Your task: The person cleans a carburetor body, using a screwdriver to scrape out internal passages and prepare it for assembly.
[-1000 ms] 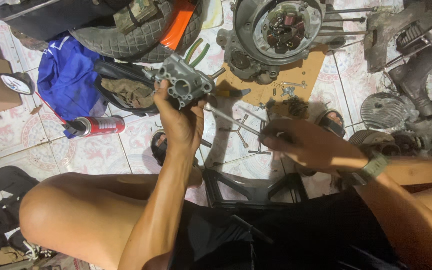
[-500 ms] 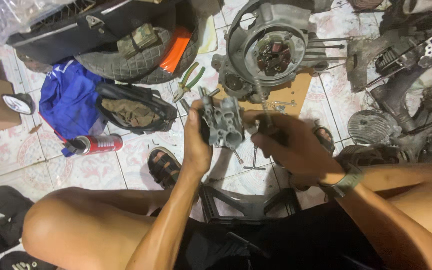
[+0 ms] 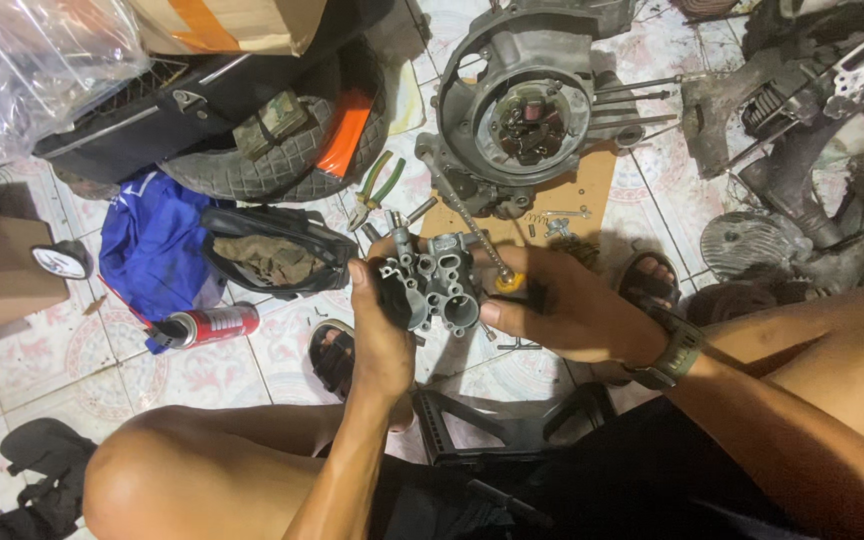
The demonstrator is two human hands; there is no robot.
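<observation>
While the left hand (image 3: pixel 382 325) has its fingers clamped round the carburetor body (image 3: pixel 439 290) above the tiled floor (image 3: pixel 42 370), the right hand (image 3: pixel 562 305) grips a screwdriver (image 3: pixel 474 232); cast metal, probably stiff, weighty, best gripped by its flanks.

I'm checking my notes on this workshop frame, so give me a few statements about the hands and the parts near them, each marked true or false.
1. The left hand grips a grey metal carburetor body. True.
2. The right hand holds green-handled pliers. False: it holds a screwdriver with a yellow collar; the pliers lie on the floor.
3. A red spray can lies on the tiled floor. True.
4. The wristwatch is on the left wrist. False: it is on the right wrist.
5. The engine casing rests on the person's lap. False: it sits on the floor.
</observation>
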